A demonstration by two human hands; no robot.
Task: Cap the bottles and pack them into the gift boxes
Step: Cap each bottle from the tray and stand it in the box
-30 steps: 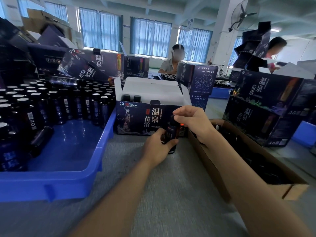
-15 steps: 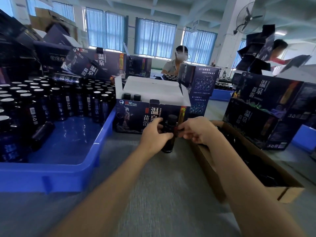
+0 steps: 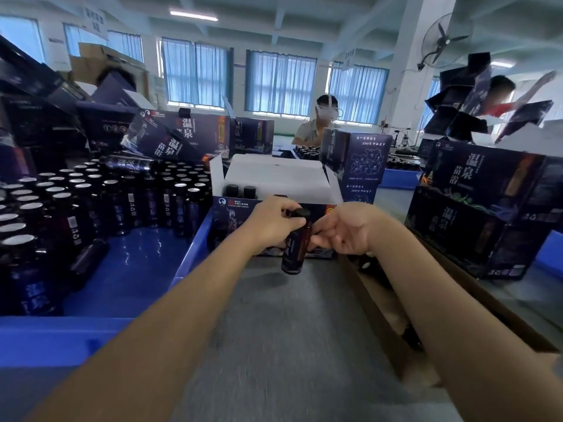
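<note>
A dark bottle (image 3: 294, 249) with a black cap (image 3: 300, 213) hangs tilted above the grey table, just in front of the open gift box (image 3: 275, 181). My left hand (image 3: 271, 222) grips the bottle near its neck, fingers curled up to the cap. My right hand (image 3: 344, 229) pinches the bottle's body from the right side. Two capped bottles (image 3: 240, 191) stand inside the box at its left. Many uncapped bottles (image 3: 91, 202) with silver tops stand in the blue tray (image 3: 128, 278) on the left.
A brown cardboard box (image 3: 457, 315) with dark caps lies along the right. Closed dark gift boxes (image 3: 487, 208) are stacked at right and behind the tray. A seated person (image 3: 323, 120) faces me across the table; another moves at far right.
The bottle has risen off the table and tilted. My left hand slid up to its neck and cap, while my right hand dropped from the cap to the bottle's side.
</note>
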